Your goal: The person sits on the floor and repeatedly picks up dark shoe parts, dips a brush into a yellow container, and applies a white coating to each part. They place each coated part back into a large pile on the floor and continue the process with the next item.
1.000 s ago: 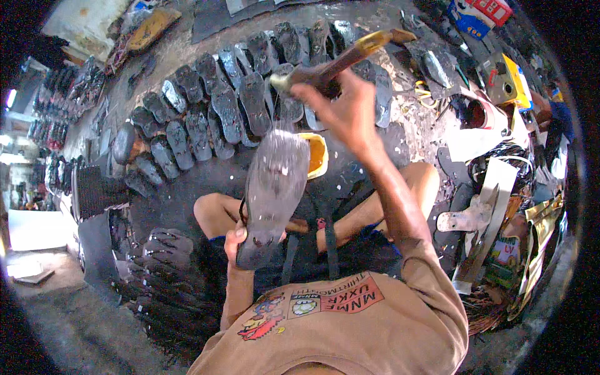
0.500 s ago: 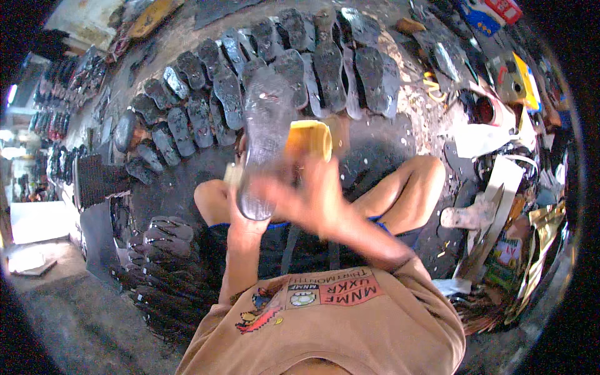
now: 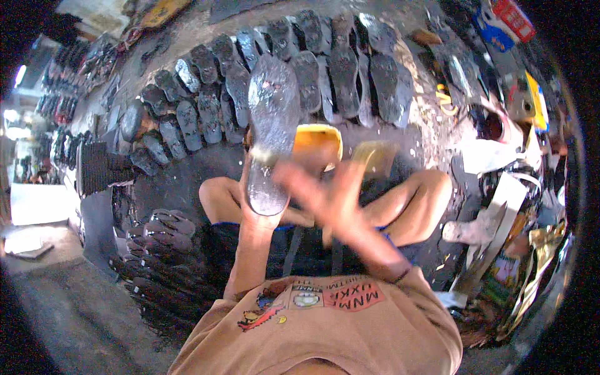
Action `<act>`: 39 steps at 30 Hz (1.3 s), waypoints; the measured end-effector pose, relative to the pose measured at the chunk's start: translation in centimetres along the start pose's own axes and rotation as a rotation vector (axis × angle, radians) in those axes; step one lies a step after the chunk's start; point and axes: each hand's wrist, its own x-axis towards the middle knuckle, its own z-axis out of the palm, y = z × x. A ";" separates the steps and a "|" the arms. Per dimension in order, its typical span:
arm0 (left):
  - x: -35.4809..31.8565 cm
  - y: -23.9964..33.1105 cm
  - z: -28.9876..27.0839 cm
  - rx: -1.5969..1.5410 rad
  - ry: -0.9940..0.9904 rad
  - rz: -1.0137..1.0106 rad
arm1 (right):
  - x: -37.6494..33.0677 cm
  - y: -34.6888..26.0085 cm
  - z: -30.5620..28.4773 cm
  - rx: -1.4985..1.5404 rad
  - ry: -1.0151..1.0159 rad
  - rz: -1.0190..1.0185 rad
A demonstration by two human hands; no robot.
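Note:
A long dark shoe sole [image 3: 273, 100] is held up in front of me, its glossy, wet-looking face toward me. My left hand [image 3: 261, 222] is closed round its lower end from beneath, with most fingers hidden behind it. Motion blurs my right hand [image 3: 325, 200], which is at the sole's right edge. A pale smear [image 3: 265, 156] lies across the sole near those fingertips; whether the right hand holds it is unclear. Behind my right hand is a yellow container [image 3: 319, 140] with an open top. A blurred yellowish-brown patch [image 3: 375, 156] shows to its right.
Rows of dark soles [image 3: 209, 112] lie in an arc on the ground ahead. A pile of dark sandals [image 3: 165, 234] is at my left. To the right are a pale foot-shaped form [image 3: 470, 230], a long board [image 3: 500, 209] and a white sheet [image 3: 487, 155].
My right hand has moved back from across the sole's lower end to its right edge. The sole stays in my left hand, slightly turned, and the view has shifted a little.

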 end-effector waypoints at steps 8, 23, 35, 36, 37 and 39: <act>10.6 19.5 -11.3 0.238 0.268 0.364 | -0.7 -0.2 -7.6 -0.712 0.366 0.529; 14.4 8.5 -28.7 0.741 0.533 -0.004 | -0.7 7.6 -3.4 -0.651 0.418 0.839; -20.3 33.8 -67.1 2.019 1.221 -0.884 | 3.8 9.8 0.3 -0.590 -0.141 0.347; -16.8 25.8 -67.8 1.576 1.179 -0.803 | 4.4 9.0 0.7 -0.701 -0.151 0.280; -16.8 27.4 -67.5 1.534 1.265 -0.867 | 4.1 9.5 0.6 -0.697 -0.147 0.250; -17.3 33.2 -66.8 1.518 1.527 -0.938 | 2.2 12.0 0.2 -0.737 -0.188 0.222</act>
